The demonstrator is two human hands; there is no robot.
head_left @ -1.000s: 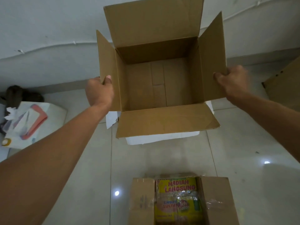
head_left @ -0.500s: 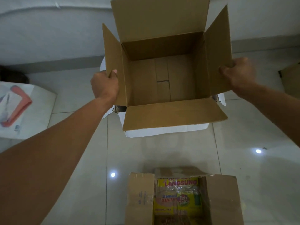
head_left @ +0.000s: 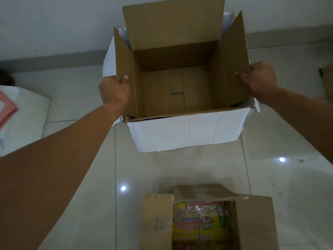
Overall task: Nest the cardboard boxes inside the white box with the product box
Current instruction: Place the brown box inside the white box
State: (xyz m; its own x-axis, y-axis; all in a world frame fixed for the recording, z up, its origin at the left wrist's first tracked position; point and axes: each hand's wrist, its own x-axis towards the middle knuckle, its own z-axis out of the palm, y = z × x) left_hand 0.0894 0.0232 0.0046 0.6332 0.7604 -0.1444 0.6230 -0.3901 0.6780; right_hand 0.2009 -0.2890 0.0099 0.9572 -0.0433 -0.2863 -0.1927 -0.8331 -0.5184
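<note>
An open brown cardboard box (head_left: 177,91) sits down inside the larger white box (head_left: 185,131), its flaps standing up above the white rim. My left hand (head_left: 115,92) grips the brown box's left flap. My right hand (head_left: 257,80) grips its right flap. The inside of the brown box holds nothing. Near me on the floor stands a second brown cardboard box (head_left: 255,224), open, with a yellow product box (head_left: 200,222) wrapped in clear plastic inside it.
Glossy tiled floor (head_left: 198,168) lies between the two boxes. A white bag with a pink shape (head_left: 19,109) lies at the left. A grey wall (head_left: 63,24) runs behind the white box. Another cardboard edge (head_left: 327,78) shows at the far right.
Both hands have lowered the brown box into the white box. Its front flap no longer hangs over the white front wall, which now shows in full.
</note>
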